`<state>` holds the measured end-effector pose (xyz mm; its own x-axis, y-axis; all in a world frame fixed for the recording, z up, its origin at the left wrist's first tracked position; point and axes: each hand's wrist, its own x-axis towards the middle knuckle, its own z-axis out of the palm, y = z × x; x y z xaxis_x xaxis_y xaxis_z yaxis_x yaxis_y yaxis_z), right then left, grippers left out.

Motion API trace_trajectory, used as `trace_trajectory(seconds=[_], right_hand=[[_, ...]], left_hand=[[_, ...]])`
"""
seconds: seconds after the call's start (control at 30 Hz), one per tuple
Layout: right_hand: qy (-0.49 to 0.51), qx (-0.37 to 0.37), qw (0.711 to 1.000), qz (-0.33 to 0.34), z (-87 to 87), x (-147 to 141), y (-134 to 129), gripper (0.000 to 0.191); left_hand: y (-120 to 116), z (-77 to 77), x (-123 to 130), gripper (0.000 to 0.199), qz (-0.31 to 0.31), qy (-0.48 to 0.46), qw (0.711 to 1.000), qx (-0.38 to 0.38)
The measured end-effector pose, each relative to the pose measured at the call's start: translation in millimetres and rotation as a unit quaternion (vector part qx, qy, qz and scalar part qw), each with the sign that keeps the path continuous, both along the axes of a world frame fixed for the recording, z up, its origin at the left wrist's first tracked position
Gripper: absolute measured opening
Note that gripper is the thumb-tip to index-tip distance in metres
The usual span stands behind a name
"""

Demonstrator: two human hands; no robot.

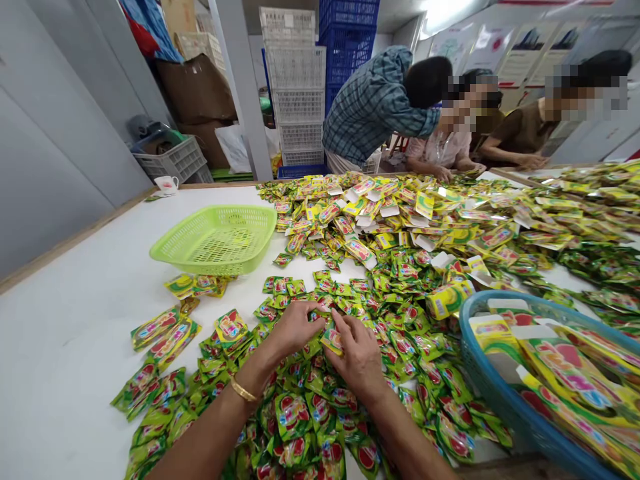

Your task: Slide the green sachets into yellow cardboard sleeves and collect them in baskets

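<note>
One small carton (332,339) between left hand (297,327) and right hand (358,352).

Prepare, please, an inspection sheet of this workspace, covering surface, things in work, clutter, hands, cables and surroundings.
Surface: flat white tabletop, wooden edge.
Job's things: small yellow-green printed carton; glossy green packets, heaped; oval blue plastic basket, holding yellow printed cartons.
Clutter: light-green perforated plastic basket and white cup, left side.
Hands: right hand holds the small carton; left hand at its far end, grip unclear.
Cables: nothing seen.
Surroundings: white plastic crates and blue plastic crates, stacked; people beyond the tabletop.
</note>
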<state>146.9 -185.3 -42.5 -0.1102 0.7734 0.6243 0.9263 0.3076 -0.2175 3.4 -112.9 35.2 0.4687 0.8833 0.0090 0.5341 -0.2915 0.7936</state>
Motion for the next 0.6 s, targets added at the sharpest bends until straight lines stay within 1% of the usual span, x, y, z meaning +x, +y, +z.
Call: trace_trajectory(seconds=[0.07, 0.13, 0.23, 0.3, 0.33, 0.37, 0.43, 0.47, 0.53, 0.6], right_hand=[[-0.016, 0.007, 1.000, 0.011, 0.0, 0.3, -0.5, 0.058], [-0.031, 0.018, 0.999, 0.019, 0.5, 0.6, -0.9, 0.056], [-0.022, 0.036, 0.999, 0.013, 2.7, 0.7, -1.0, 0.059], [-0.015, 0.044, 0.999, 0.013, 4.5, 0.1, -1.0, 0.062], [-0.015, 0.045, 0.999, 0.015, 5.2, -0.2, -1.1, 0.063], [-0.018, 0.044, 0.999, 0.019, 5.6, -0.6, -1.2, 0.064], [-0.026, 0.038, 0.999, 0.028, 5.9, -0.8, -1.7, 0.063], [-0.027, 0.035, 0.999, 0.031, 5.8, -0.6, -2.0, 0.062], [-0.026, 0.028, 0.999, 0.033, 5.6, 0.5, -2.4, 0.062], [-0.020, 0.024, 0.999, 0.032, 5.5, 1.9, -2.2, 0.062]], left_hand=[[-1.2, 0.7, 0.1, 0.023, -0.020, 0.031, 0.999, 0.025], [-1.2, 2.4, -0.7, 0.022, -0.025, 0.034, 0.999, 0.017], [0.7, 6.6, -4.0, 0.025, -0.062, -0.050, 0.994, -0.070], [1.6, 8.5, -5.6, 0.028, -0.067, -0.094, 0.987, -0.110], [1.7, 8.8, -5.4, 0.027, -0.056, -0.088, 0.989, -0.106], [1.4, 8.7, -4.5, 0.025, -0.036, -0.061, 0.994, -0.085], [0.2, 7.5, -0.8, 0.020, 0.005, 0.028, 0.999, -0.015], [-0.5, 6.9, 1.5, 0.019, 0.014, 0.066, 0.998, 0.014], [-1.4, 6.4, 5.7, 0.018, 0.006, 0.093, 0.995, 0.029], [-1.9, 6.5, 8.3, 0.017, -0.011, 0.068, 0.998, 0.011]])
